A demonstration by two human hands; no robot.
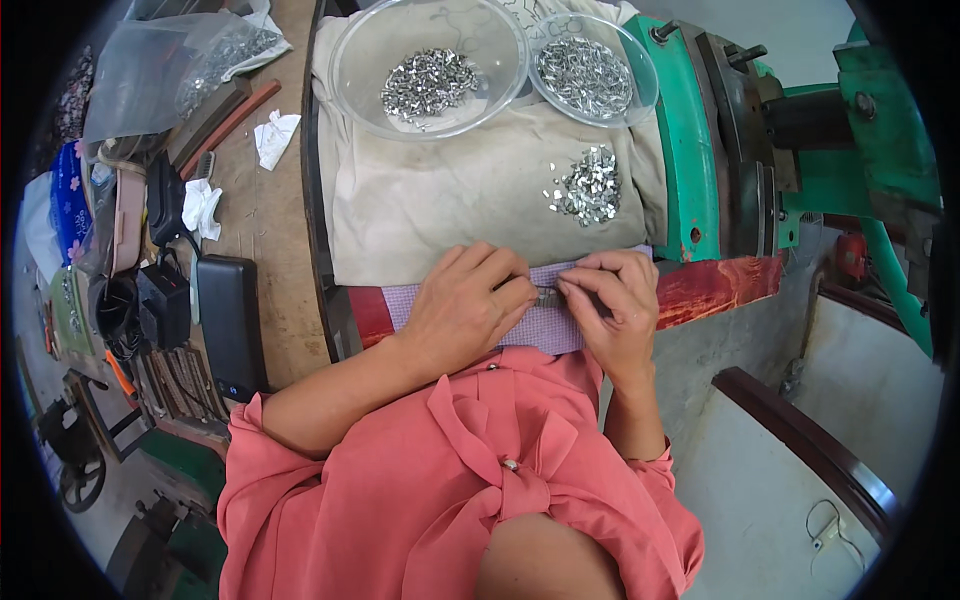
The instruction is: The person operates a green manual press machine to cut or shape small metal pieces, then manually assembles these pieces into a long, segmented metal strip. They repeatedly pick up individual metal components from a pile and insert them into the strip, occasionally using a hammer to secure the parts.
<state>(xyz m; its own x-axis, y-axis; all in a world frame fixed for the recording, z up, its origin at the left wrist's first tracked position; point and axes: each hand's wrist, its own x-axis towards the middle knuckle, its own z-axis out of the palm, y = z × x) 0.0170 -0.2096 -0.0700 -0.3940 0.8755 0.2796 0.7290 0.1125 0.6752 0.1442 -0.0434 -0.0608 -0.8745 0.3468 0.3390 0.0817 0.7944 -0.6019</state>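
Over the purple checked cloth (545, 338), my two hands meet at a short, grey, metal-looking strip (547, 297). My left hand (468, 303) is closed, its thumb and fingers pinching the strip's left end. From the other side my right hand (618, 302) pinches the right end with thumb and forefinger, the other fingers curled. Most of the strip is covered by fingertips, so its exact kind is unclear. Just beyond the right hand lies a loose pile of small shiny metal pieces (590, 188) on the beige cloth (430, 200).
At the far edge stand a large clear bowl (345, 75) and a smaller clear tub (650, 85), both holding small metal parts. A green machine (690, 150) borders the right. To the left, a wooden table (285, 220) carries a black power bank (230, 325), crumpled tissues and bags.
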